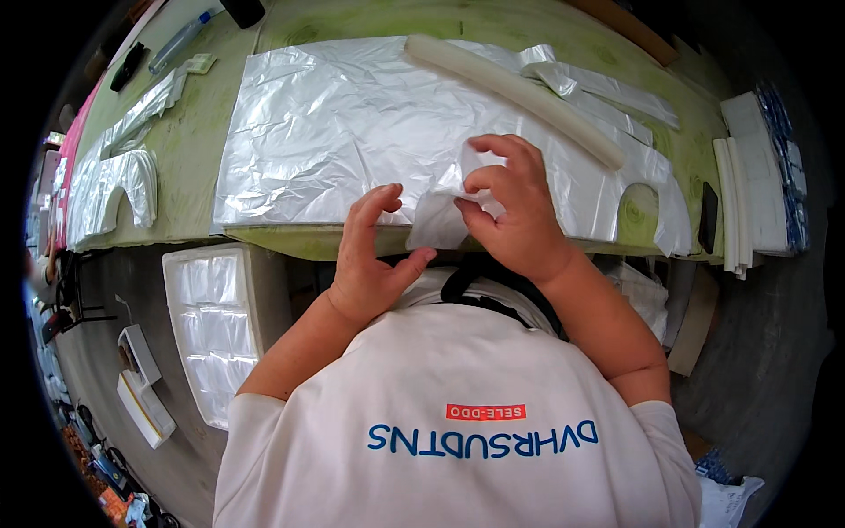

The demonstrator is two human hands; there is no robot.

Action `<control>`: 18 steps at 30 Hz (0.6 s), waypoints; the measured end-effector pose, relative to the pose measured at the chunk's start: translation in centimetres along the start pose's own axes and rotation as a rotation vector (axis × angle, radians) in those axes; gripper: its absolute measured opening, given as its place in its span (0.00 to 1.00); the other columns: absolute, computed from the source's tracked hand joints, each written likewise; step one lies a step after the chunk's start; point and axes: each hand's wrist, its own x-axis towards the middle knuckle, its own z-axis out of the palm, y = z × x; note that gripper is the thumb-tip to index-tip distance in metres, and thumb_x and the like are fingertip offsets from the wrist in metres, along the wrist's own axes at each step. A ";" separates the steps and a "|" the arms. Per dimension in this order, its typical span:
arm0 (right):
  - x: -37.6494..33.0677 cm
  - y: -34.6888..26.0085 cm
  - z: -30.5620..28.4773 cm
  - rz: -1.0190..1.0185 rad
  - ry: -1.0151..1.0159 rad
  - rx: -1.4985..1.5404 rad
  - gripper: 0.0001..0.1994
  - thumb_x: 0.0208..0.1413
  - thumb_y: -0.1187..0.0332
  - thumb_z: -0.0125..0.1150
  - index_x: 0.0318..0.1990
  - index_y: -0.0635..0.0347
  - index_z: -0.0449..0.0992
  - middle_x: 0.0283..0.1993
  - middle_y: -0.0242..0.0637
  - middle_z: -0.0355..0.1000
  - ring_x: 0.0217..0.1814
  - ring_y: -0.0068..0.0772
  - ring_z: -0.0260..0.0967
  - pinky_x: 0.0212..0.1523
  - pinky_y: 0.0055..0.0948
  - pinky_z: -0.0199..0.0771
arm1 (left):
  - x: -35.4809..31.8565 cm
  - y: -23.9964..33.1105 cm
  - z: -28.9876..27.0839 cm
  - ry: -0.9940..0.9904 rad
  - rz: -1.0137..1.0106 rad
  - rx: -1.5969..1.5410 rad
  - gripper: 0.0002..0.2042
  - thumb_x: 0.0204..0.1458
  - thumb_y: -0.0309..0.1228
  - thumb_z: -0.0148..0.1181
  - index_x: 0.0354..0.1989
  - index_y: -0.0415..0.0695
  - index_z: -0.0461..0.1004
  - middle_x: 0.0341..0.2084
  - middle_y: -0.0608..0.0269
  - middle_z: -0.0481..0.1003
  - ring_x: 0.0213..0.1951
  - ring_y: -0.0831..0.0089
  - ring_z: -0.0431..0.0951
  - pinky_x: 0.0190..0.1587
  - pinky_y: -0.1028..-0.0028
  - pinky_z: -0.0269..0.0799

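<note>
My right hand [518,207] pinches a small, thin piece of translucent plastic film [437,220] between thumb and fingers, just above the table's near edge. The film hangs to the left of those fingertips. My left hand [365,255] is close by on the left, its thumb and fingers spread apart and nothing between them. Beneath and beyond both hands lies a large, wrinkled, shiny white plastic sheet [308,132] with straps and a rounded cut-out at its right end. A pale, long tube-like roll [515,97] rests slantwise across it.
The green-patterned table [189,167] carries another plastic piece with a cut-out [132,189] at left, plus a clear bottle [180,42]. Below stands a white crate [211,330] of folded plastic packs. Stacked white sheets [753,167] are at the right edge. A white box [145,409] lies on the floor.
</note>
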 end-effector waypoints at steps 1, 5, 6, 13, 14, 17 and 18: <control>0.0 -0.3 -0.2 -0.012 0.084 -0.007 0.12 0.42 0.76 0.69 0.36 0.51 0.78 0.59 0.37 0.70 0.62 0.48 0.64 0.63 0.43 0.61 | 0.6 0.0 0.0 -0.014 0.040 0.042 0.39 0.45 0.20 0.71 0.68 0.39 0.59 0.61 0.52 0.67 0.55 0.62 0.73 0.60 0.61 0.68; 1.9 2.0 0.7 -0.105 0.110 -0.059 0.15 0.42 0.77 0.70 0.39 0.48 0.80 0.59 0.37 0.70 0.63 0.47 0.64 0.63 0.43 0.62 | 3.1 -0.4 0.8 -0.045 -0.006 0.183 0.40 0.45 0.20 0.72 0.69 0.40 0.59 0.56 0.54 0.70 0.50 0.65 0.73 0.55 0.66 0.71; 2.4 2.7 0.8 -0.112 0.100 -0.085 0.16 0.42 0.77 0.71 0.40 0.48 0.80 0.59 0.37 0.70 0.63 0.48 0.64 0.62 0.43 0.63 | 3.6 -0.4 0.9 -0.027 -0.043 0.150 0.40 0.46 0.21 0.71 0.70 0.40 0.59 0.54 0.55 0.71 0.48 0.65 0.74 0.54 0.66 0.72; 2.0 3.2 1.3 -0.061 0.175 -0.015 0.24 0.41 0.74 0.74 0.49 0.50 0.77 0.65 0.44 0.64 0.68 0.52 0.60 0.67 0.45 0.61 | 5.1 -0.5 1.7 -0.030 -0.250 -0.005 0.39 0.51 0.18 0.66 0.73 0.46 0.55 0.41 0.65 0.75 0.40 0.75 0.73 0.49 0.74 0.72; 1.9 3.0 1.5 -0.036 0.181 -0.002 0.26 0.41 0.74 0.75 0.52 0.51 0.75 0.66 0.45 0.63 0.69 0.53 0.59 0.68 0.46 0.60 | 5.0 -0.7 1.9 -0.048 -0.200 0.006 0.39 0.52 0.18 0.64 0.74 0.45 0.54 0.38 0.66 0.74 0.40 0.77 0.73 0.49 0.75 0.72; 1.8 2.5 1.7 -0.006 0.199 0.037 0.35 0.41 0.72 0.77 0.60 0.55 0.68 0.69 0.48 0.60 0.71 0.54 0.56 0.71 0.47 0.58 | 4.6 -1.4 2.5 0.068 -0.184 -0.061 0.37 0.53 0.17 0.63 0.73 0.44 0.55 0.38 0.66 0.74 0.39 0.79 0.73 0.48 0.77 0.72; 1.7 2.4 1.7 -0.004 0.206 0.050 0.38 0.42 0.71 0.77 0.63 0.56 0.66 0.69 0.49 0.59 0.72 0.54 0.55 0.71 0.47 0.57 | 4.5 -1.5 2.5 0.130 -0.214 -0.110 0.36 0.54 0.17 0.62 0.72 0.44 0.57 0.38 0.67 0.74 0.38 0.79 0.73 0.47 0.77 0.72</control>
